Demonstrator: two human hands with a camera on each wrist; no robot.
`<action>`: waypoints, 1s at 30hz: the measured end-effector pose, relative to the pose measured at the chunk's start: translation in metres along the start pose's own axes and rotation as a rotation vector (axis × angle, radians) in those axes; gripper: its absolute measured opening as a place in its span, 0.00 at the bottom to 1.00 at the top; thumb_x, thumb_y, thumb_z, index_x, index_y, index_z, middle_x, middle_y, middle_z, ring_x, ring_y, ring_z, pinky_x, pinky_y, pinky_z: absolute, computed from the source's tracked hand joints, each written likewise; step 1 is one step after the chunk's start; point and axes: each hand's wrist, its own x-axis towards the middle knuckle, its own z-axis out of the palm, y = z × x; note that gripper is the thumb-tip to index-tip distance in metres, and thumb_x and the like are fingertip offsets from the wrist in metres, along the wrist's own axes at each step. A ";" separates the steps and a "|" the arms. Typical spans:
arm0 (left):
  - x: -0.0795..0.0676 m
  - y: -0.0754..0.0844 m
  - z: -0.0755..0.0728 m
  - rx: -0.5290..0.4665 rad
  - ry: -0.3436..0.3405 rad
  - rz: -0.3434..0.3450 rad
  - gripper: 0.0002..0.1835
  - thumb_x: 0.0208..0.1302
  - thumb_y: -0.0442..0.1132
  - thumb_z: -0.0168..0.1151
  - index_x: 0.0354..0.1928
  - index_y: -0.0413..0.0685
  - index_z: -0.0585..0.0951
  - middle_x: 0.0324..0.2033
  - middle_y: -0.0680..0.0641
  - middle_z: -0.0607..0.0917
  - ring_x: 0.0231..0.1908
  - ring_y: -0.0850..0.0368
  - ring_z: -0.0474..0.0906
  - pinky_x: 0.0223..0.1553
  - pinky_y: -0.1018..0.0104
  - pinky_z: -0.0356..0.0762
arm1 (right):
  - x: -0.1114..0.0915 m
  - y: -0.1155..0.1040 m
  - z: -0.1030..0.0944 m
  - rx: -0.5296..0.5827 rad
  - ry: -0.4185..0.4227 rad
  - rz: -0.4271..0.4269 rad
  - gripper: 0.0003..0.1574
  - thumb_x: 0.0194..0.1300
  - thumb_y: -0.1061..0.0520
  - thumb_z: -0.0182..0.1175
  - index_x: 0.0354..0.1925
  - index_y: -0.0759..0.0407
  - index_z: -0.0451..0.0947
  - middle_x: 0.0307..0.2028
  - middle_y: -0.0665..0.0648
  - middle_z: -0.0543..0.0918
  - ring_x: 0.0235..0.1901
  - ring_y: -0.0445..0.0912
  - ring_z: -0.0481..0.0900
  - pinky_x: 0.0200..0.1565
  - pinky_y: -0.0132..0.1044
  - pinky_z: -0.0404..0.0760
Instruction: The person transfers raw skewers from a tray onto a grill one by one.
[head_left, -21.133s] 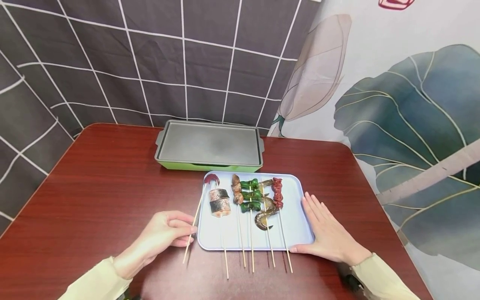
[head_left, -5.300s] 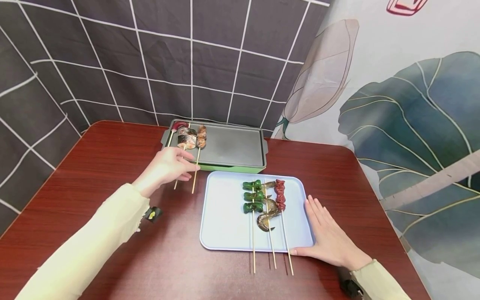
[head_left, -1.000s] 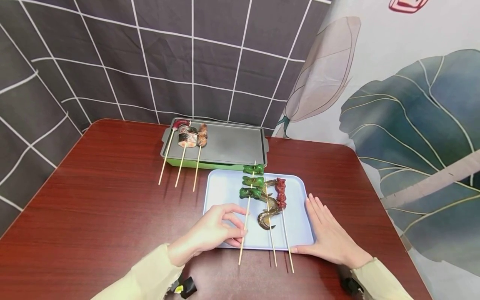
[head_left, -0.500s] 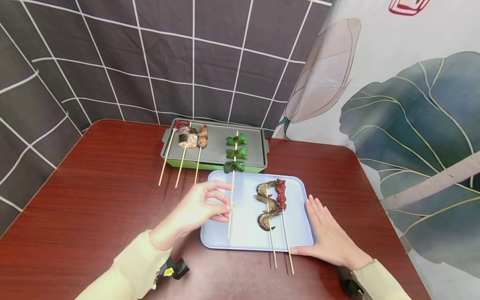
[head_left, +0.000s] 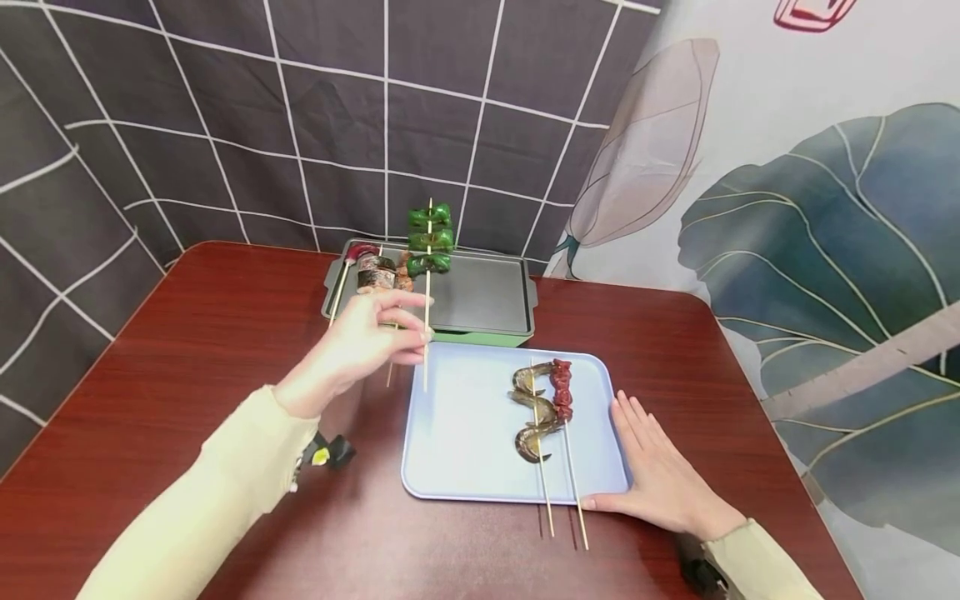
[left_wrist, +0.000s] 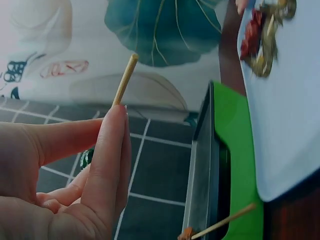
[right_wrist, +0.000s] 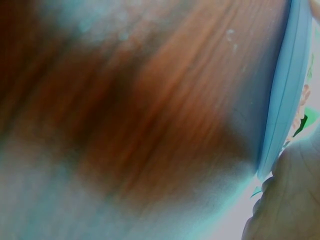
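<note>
My left hand [head_left: 367,337] pinches the bare stick of a green pepper skewer [head_left: 430,241] between thumb and fingers. The skewer is held up in front of the grill pan [head_left: 491,292], its green pieces uppermost. In the left wrist view the stick's end [left_wrist: 125,80] sticks out past the fingertips. My right hand [head_left: 663,471] lies with straight fingers against the right edge of the blue tray [head_left: 450,450]. On that tray lie a shrimp skewer [head_left: 537,410] and a red meat skewer [head_left: 561,390], sticks overhanging the front rim.
At the pan's left end lie a dark red-tipped skewer [head_left: 362,250], a fish-chunk skewer [head_left: 375,275] and a brown meat skewer [head_left: 405,271], partly hidden by my left hand. The wooden table [head_left: 187,358] meets a dark grid-patterned cloth [head_left: 315,108] behind.
Three skewers went from tray to pan earlier. Over the last second the left hand has lifted the green pepper skewer off the tray, up and leftward to the pan. The right hand stays put.
</note>
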 end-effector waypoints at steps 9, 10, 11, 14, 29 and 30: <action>0.034 -0.004 -0.009 0.072 -0.015 -0.087 0.29 0.66 0.21 0.61 0.69 0.28 0.69 0.50 0.26 0.82 0.36 0.53 0.87 0.43 0.57 0.88 | 0.000 0.000 0.000 0.002 -0.022 0.011 0.85 0.47 0.14 0.62 0.79 0.68 0.45 0.79 0.67 0.46 0.77 0.62 0.42 0.77 0.56 0.47; 0.037 -0.005 -0.008 0.077 -0.019 -0.099 0.29 0.66 0.21 0.61 0.69 0.28 0.69 0.51 0.25 0.82 0.36 0.53 0.87 0.44 0.57 0.88 | 0.001 0.000 0.000 0.001 -0.023 0.012 0.85 0.47 0.14 0.62 0.79 0.68 0.45 0.79 0.67 0.45 0.77 0.62 0.42 0.77 0.56 0.47; 0.039 -0.007 -0.007 0.078 -0.022 -0.114 0.30 0.66 0.22 0.61 0.69 0.28 0.68 0.52 0.24 0.81 0.36 0.52 0.87 0.45 0.56 0.87 | 0.001 0.000 0.000 0.001 -0.024 0.014 0.85 0.47 0.13 0.62 0.79 0.68 0.45 0.79 0.67 0.45 0.77 0.62 0.42 0.77 0.56 0.47; 0.043 -0.011 -0.004 0.095 -0.034 -0.150 0.29 0.66 0.22 0.61 0.69 0.27 0.68 0.52 0.24 0.81 0.36 0.51 0.87 0.45 0.57 0.87 | 0.001 0.000 0.001 0.001 -0.024 0.017 0.85 0.47 0.13 0.62 0.79 0.68 0.45 0.79 0.67 0.45 0.77 0.62 0.42 0.76 0.56 0.47; 0.048 -0.021 -0.001 0.143 -0.023 -0.229 0.28 0.64 0.20 0.58 0.67 0.21 0.68 0.51 0.23 0.80 0.39 0.45 0.86 0.41 0.62 0.88 | 0.000 -0.001 0.000 0.001 -0.018 0.009 0.84 0.48 0.14 0.62 0.79 0.69 0.45 0.79 0.67 0.46 0.77 0.62 0.43 0.78 0.51 0.43; 0.047 -0.021 0.000 0.145 -0.017 -0.233 0.28 0.64 0.20 0.58 0.66 0.22 0.68 0.51 0.23 0.81 0.40 0.44 0.86 0.41 0.62 0.89 | 0.000 -0.001 0.000 0.000 -0.018 0.010 0.84 0.48 0.14 0.62 0.79 0.69 0.45 0.79 0.67 0.46 0.77 0.62 0.43 0.77 0.51 0.43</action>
